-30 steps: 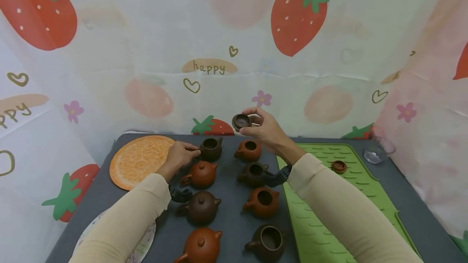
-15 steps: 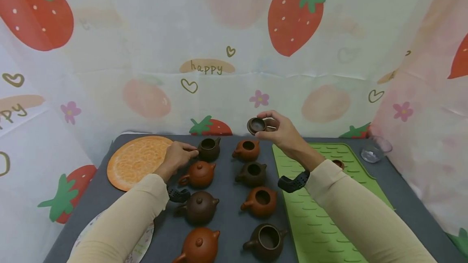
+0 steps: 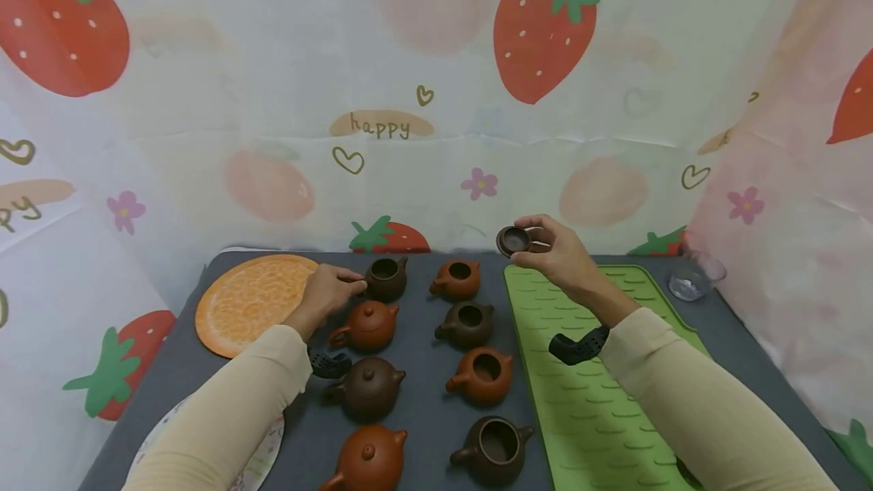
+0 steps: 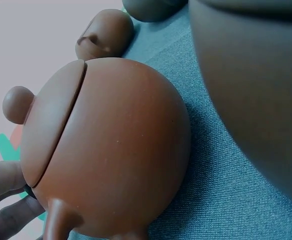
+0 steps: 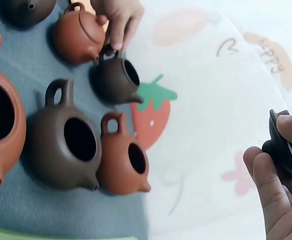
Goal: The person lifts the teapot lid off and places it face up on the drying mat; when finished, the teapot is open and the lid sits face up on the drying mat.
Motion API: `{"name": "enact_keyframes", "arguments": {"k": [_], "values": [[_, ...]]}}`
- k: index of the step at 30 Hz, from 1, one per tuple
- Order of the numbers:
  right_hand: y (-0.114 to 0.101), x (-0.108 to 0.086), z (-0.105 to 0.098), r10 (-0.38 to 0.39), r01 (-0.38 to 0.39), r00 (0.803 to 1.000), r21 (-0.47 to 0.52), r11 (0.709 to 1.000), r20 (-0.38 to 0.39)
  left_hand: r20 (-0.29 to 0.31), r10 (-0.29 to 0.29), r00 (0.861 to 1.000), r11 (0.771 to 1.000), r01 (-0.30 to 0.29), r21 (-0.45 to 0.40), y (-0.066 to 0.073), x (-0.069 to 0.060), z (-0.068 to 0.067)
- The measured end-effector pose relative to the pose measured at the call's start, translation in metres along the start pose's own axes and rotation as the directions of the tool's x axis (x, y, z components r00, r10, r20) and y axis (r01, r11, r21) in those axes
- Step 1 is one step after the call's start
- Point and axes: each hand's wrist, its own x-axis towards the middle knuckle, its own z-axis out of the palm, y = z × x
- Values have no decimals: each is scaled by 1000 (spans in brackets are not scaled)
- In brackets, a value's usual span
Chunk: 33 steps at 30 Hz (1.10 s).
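Observation:
My left hand (image 3: 327,292) pinches the handle of a small dark teapot (image 3: 386,290) at the back of the table; that pot stands lidless with its mouth facing up. In my right hand (image 3: 564,258) a dark teapot lid (image 5: 286,150) is held by its edge, in the air above the back of the green mat, its hollow underside toward the head camera. Close to the left wrist sits a lidded orange teapot (image 4: 116,145), and a brown lidded teapot (image 3: 371,392) is nearer the front. An orange lidded teapot (image 3: 371,461) stands at the front.
A right-hand row of lidless teapots includes a dark one (image 3: 496,461) at the front and an orange one (image 3: 457,283) at the back. The ridged green mat (image 3: 580,408) lies right, a glass cup (image 3: 690,284) beyond it. A round orange placemat (image 3: 252,301) lies left.
My right hand has carried the lid to the right, from behind the right-hand teapot row to over the green mat. My left hand keeps its pinch on the dark teapot's handle.

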Motion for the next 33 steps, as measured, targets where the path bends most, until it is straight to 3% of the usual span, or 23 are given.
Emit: {"name": "enact_keyframes", "arguments": {"k": [10,22,33], "values": [[17,-8,-15,51,-54,998,-93,994,-30,-2,0,1000,1000,0,-2,-2,0,0],[49,-17,-27,126,-136,989,-136,981,-81,-4,-11,1000,1000,11,3,2,-1,-1],[76,-29,-33,213,-236,968,-196,952,-134,7,-11,1000,1000,11,-13,2,-1,-1]]}}
